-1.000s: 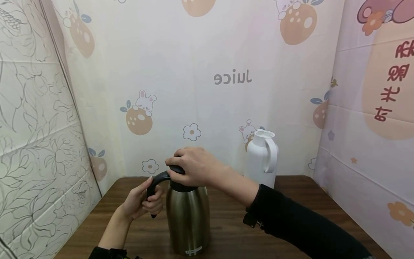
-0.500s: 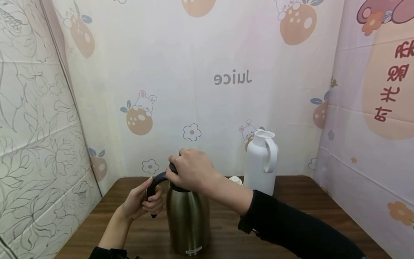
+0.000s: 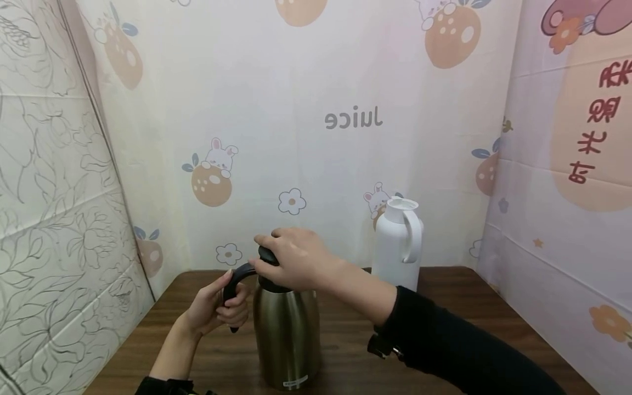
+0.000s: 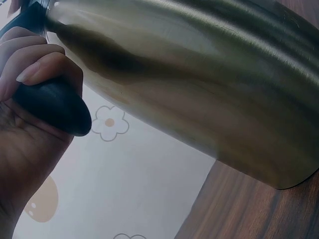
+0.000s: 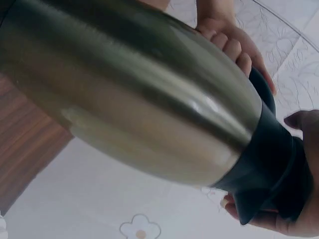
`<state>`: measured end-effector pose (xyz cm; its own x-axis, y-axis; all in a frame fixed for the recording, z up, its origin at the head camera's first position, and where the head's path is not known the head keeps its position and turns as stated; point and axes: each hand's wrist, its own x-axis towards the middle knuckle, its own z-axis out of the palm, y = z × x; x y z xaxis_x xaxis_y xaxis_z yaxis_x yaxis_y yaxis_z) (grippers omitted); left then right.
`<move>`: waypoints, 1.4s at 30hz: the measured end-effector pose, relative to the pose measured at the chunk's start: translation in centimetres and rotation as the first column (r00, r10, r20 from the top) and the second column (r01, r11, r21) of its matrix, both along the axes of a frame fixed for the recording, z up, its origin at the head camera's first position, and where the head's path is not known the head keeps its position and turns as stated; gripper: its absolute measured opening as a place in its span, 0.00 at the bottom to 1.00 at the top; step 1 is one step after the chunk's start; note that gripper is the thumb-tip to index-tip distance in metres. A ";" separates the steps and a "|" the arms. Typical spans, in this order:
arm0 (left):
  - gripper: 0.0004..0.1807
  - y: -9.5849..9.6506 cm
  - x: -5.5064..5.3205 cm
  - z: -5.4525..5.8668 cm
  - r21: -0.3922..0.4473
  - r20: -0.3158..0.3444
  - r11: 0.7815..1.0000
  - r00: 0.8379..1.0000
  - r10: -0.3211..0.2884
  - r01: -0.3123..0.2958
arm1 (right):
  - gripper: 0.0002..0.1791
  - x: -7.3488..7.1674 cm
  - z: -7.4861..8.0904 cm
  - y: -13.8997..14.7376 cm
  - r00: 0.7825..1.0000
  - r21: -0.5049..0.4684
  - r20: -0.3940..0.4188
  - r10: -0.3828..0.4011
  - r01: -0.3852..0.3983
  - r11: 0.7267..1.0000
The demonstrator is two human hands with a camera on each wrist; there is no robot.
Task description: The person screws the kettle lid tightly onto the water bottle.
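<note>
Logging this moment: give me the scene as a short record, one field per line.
Left grip: holds the black handle
Right grip: curled over the black lid
Metallic flask: upright on the brown table
White jug: upright, behind the flask and to the right, untouched
Backdrop: fruit and rabbit prints, "Juice" mirrored

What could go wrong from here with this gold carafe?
The right grip holds the black lid; twisting might swivel the gold carafe if the left grip on its black handle slackens. In the head view, the black sleeve overlaps the white jug and might bump it, though the gap between them is unclear.
</note>
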<state>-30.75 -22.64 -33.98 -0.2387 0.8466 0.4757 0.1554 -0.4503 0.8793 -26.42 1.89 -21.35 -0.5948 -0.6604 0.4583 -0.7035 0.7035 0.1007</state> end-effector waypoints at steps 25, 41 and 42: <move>0.30 0.0 0.2 0.0 0.009 0.023 1.000 1.000 -0.011 0.011 | 0.21 -5.1 0.4 3.2 0.804 -0.086 0.040 0.594 -0.589 0.803; 0.30 0.3 0.3 0.1 0.019 0.024 1.000 1.000 -0.006 0.006 | 0.20 -3.1 -0.1 2.4 0.911 -0.104 -0.029 0.412 -0.413 0.905; 0.30 0.3 0.3 0.0 0.022 0.027 1.000 1.000 -0.008 0.007 | 0.20 -2.9 -0.2 2.3 0.918 -0.100 -0.037 0.395 -0.396 0.913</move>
